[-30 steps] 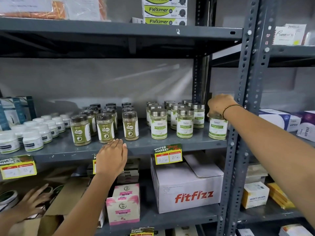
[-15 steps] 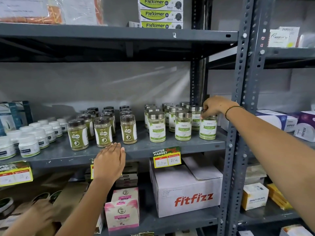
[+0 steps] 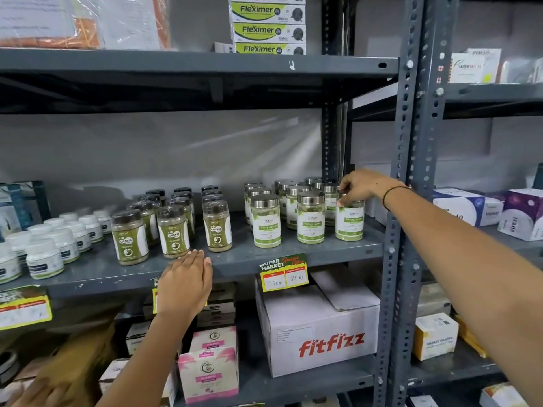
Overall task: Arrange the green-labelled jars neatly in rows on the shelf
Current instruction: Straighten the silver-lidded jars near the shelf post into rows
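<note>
A: What is the right hand (image 3: 363, 185) doing?

B: Its fingers are curling down over the shiny metal lid of the rightmost green-labelled jar (image 3: 349, 220), gripping the top. That jar is standing upright at the front right of the grey metal shelf (image 3: 241, 259), level with two more silver-lidded jars (image 3: 266, 221) to its left, and more of them are lining up in rows behind.

A: And the left hand (image 3: 185, 284)?

B: It is lying flat against the shelf's front lip, fingers straight and close together, holding nothing. The fingertips are sitting just below the dark-lidded jars (image 3: 173, 232), which are clear plastic and filled with olive powder.

A: Anything different from a second ago?

B: Yes. The gripped jar was standing well right of the front pair, beside the perforated steel upright (image 3: 393, 230); now it is sitting closer in and roughly in line with them. The left hand is resting in nearly the same spot.

A: What is hard to make out?

B: The hand is covering the jar's lid, so the thumb's contact is unclear. The rear jars are mostly hidden by those in front. The small white tubs (image 3: 44, 258) at the left are being cut off by the frame edge, and the handwritten price tag (image 3: 284, 273) is only partly readable. Below, a smooth white cardboard box (image 3: 320, 327) is showing "fitfizz" in red.
</note>
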`<state>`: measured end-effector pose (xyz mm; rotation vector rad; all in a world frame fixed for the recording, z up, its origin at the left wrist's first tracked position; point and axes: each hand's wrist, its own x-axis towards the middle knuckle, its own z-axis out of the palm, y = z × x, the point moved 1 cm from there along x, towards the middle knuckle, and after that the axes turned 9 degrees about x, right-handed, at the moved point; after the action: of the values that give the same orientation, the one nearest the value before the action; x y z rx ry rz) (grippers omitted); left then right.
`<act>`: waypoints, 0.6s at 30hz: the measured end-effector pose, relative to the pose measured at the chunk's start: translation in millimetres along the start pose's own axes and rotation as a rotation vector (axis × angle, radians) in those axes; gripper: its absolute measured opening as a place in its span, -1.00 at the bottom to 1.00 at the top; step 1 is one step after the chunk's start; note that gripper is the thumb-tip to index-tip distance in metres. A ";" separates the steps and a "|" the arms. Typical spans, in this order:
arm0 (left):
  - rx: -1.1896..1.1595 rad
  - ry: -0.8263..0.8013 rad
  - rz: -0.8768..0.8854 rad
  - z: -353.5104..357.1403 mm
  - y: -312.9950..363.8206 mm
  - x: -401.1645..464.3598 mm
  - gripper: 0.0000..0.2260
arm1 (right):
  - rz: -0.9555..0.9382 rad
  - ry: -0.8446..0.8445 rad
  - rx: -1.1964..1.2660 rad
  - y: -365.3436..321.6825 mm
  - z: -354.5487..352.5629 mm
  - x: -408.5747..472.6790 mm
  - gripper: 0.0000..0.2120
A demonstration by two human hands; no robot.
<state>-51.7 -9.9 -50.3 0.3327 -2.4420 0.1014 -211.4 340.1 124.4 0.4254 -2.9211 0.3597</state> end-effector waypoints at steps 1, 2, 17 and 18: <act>0.002 -0.001 0.000 -0.2 -0.1 0.0 -0.58 | 0.004 -0.002 0.004 0.5 0.7 0.0 -0.43; 0.006 -0.002 0.001 -0.1 -0.3 0.0 -0.59 | 0.006 0.000 0.010 1.0 1.3 0.1 -0.40; 0.021 -0.010 0.010 1.4 -2.2 0.3 -0.58 | -0.198 0.052 0.082 -54.8 26.9 4.2 -0.38; 0.020 -0.010 0.012 1.5 -2.0 0.5 -0.57 | -0.195 0.053 0.095 -55.4 27.9 5.1 -0.40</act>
<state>-52.5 -12.1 -51.1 0.3286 -2.4539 0.1290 -203.2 280.0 110.4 0.6966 -2.7878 0.4745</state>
